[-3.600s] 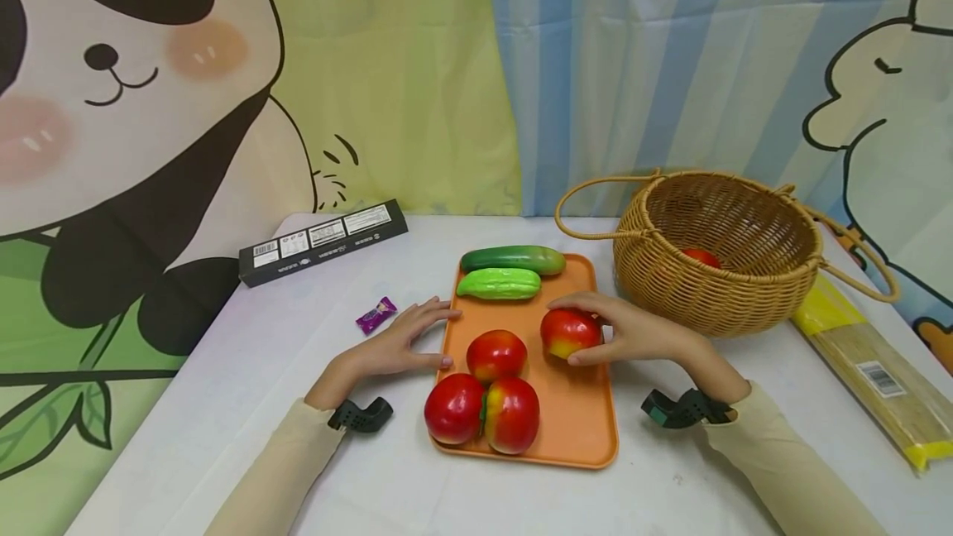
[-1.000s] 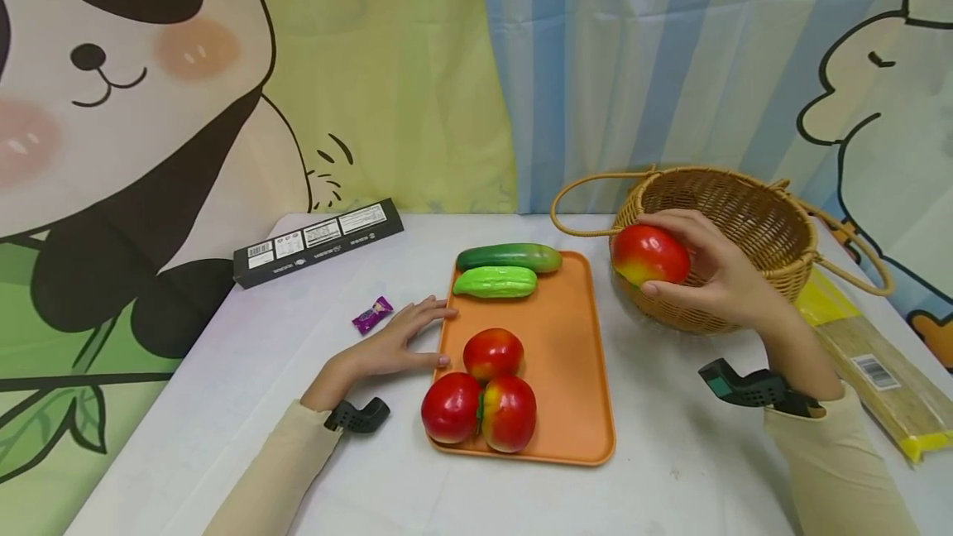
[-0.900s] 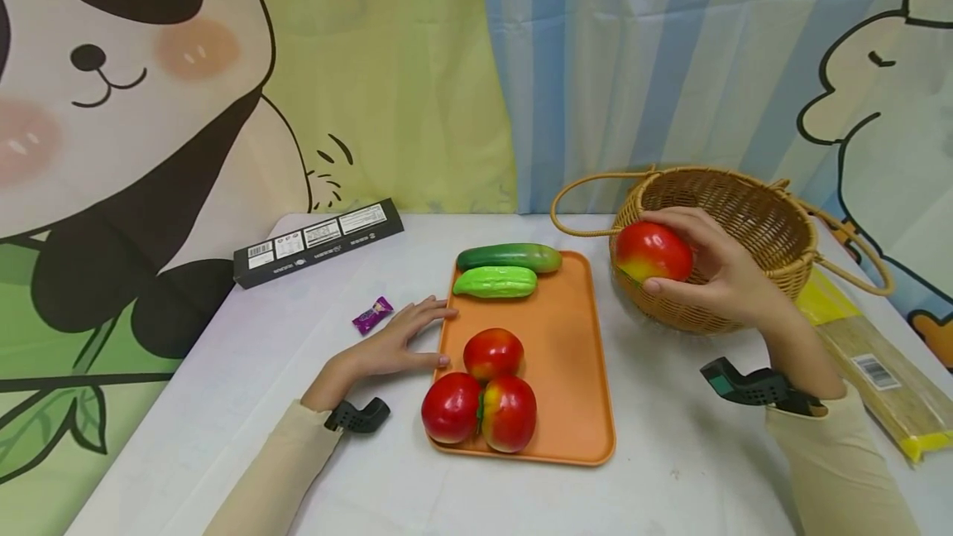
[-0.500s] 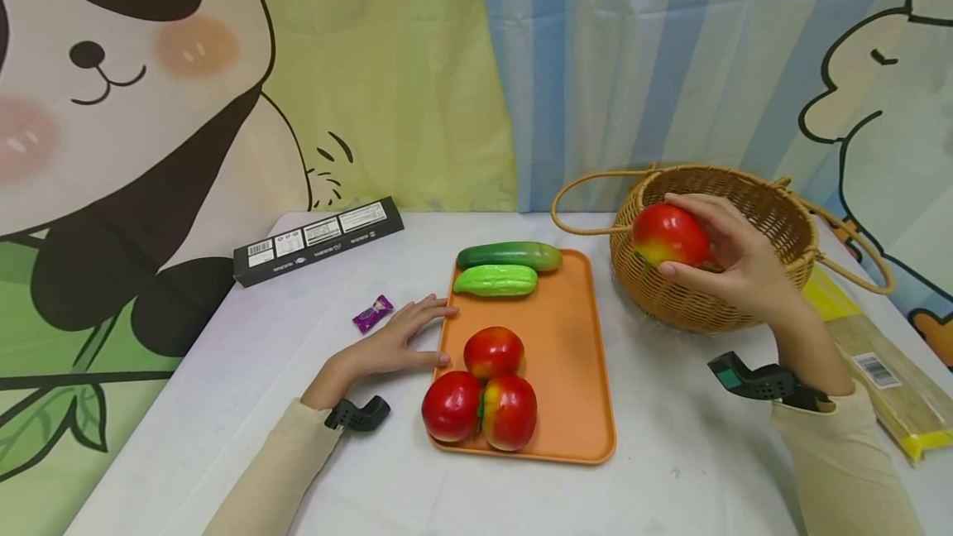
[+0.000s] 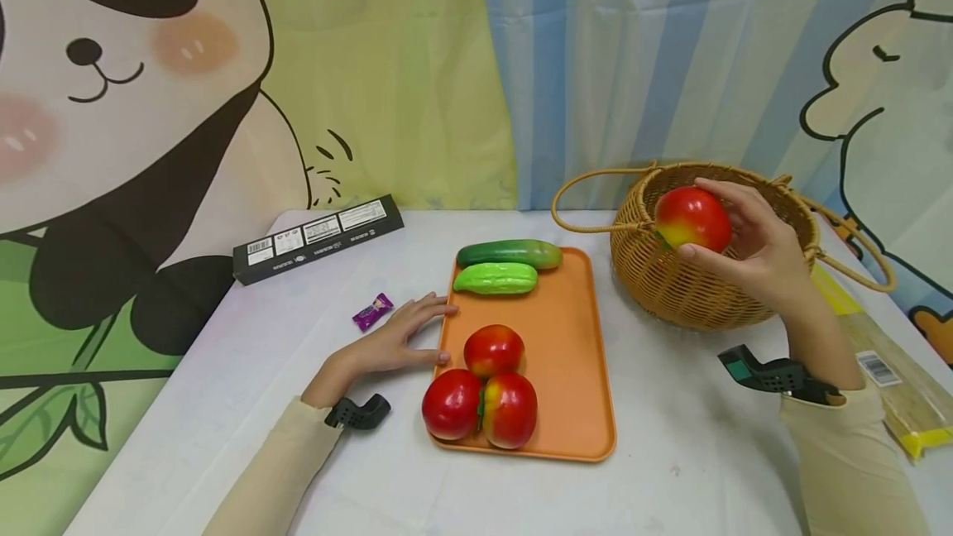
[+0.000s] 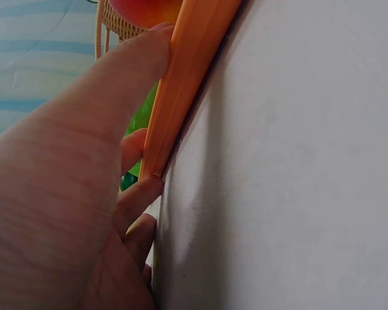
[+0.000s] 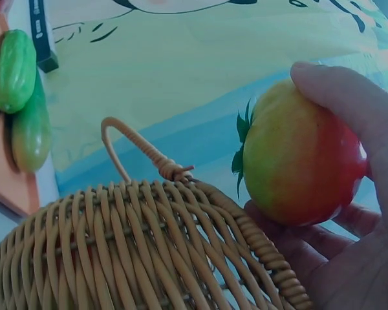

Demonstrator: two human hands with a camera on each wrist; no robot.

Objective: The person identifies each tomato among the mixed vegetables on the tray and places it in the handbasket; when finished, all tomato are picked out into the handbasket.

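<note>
My right hand point(image 5: 767, 251) grips a red-and-yellow tomato point(image 5: 693, 219) with a green leafy stem end, thumb on one side and fingers on the other. It holds the tomato over the near rim of a wicker basket point(image 5: 670, 296); in the right wrist view the tomato point(image 7: 304, 155) is just beyond the woven rim. My left hand point(image 5: 387, 346) rests on the table, its thumb and fingertips touching the left edge of an orange tray point(image 5: 566, 354). On the tray lie three more tomatoes point(image 5: 510, 410), a dark green cucumber point(image 5: 510, 254) and a light green ridged gourd point(image 5: 495, 279).
A black box point(image 5: 318, 240) lies at the back left. Near my left hand is a purple wrapped candy point(image 5: 373, 312). A yellow-ended clear packet point(image 5: 893, 370) lies at the right, partly behind my right arm. The basket's handle point(image 5: 566, 209) sticks out leftward.
My right hand took a tomato off the tray, carried it right to the basket, and in the last second raised it further up and right over the rim. My left hand stays at the tray edge.
</note>
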